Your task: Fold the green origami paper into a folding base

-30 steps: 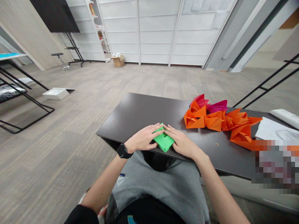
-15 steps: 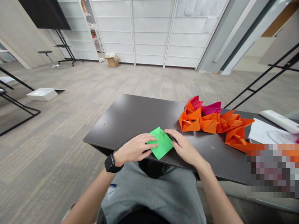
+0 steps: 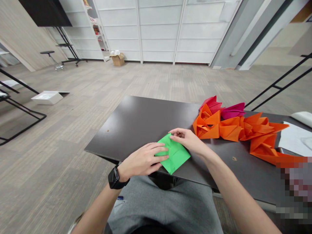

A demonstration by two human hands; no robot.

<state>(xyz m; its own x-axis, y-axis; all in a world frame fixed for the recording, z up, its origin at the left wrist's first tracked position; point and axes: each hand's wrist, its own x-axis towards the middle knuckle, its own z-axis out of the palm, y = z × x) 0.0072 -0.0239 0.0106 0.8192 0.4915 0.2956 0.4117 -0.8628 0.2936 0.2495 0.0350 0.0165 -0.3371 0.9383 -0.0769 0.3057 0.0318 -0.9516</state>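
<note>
A folded sheet of bright green paper (image 3: 176, 156) lies at the front edge of the dark table, one corner pointing towards me. My left hand (image 3: 145, 158), with a black watch on the wrist, rests on the paper's left side. Its fingers are stretched out flat over the sheet, slightly apart. At the far corner of the paper, my right hand (image 3: 186, 138) pinches the edge between thumb and fingers. Its curled fingertips are partly hidden.
Several folded orange paper pieces (image 3: 230, 128) stand to the right, with a red piece (image 3: 211, 104) and a magenta piece (image 3: 233, 111) behind them. White paper (image 3: 296, 138) lies farther right on the dark table (image 3: 146, 113). A blurred patch covers the lower right.
My right hand has gone from beside the green paper's right edge to its far corner and now pinches it. The paper has turned slightly. The view has shifted a little left.
</note>
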